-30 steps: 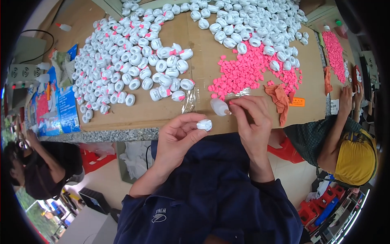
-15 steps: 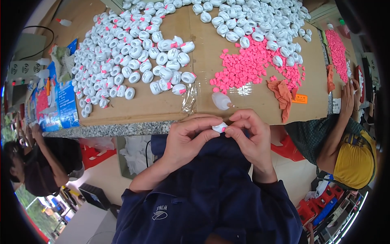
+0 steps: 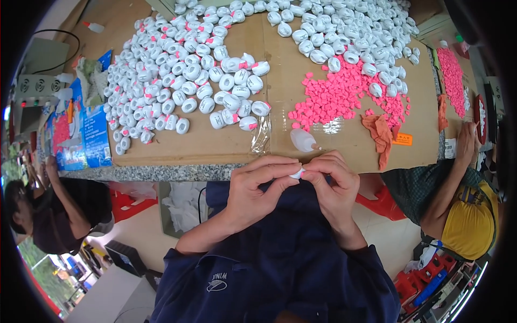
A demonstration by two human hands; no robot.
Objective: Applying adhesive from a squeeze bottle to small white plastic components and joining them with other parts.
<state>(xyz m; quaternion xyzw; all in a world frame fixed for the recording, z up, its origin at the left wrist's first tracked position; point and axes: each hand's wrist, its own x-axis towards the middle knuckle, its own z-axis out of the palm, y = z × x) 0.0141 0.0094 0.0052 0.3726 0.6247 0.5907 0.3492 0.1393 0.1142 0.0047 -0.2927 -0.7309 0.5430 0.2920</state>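
In front of my chest, at the near edge of the table, my left hand pinches a small white rounded piece between thumb and fingers. My right hand is closed at its other side, thumb and fingertips pressed on a spot of pink at its end. Most of the piece is hidden by fingertips. Just beyond my hands a translucent squeeze bottle lies on its side, its thin tip toward my right hand. Farther off spreads a heap of small pink pieces.
White hollow pieces with pink bits cover the left of the cardboard; plain white ones are heaped at the back right. An orange cloth lies at right. Co-workers sit on both sides, one in a yellow top.
My fingers have closed more over the white piece, and the right fingers have drawn in against it. The whole table view has shifted slightly right and down.
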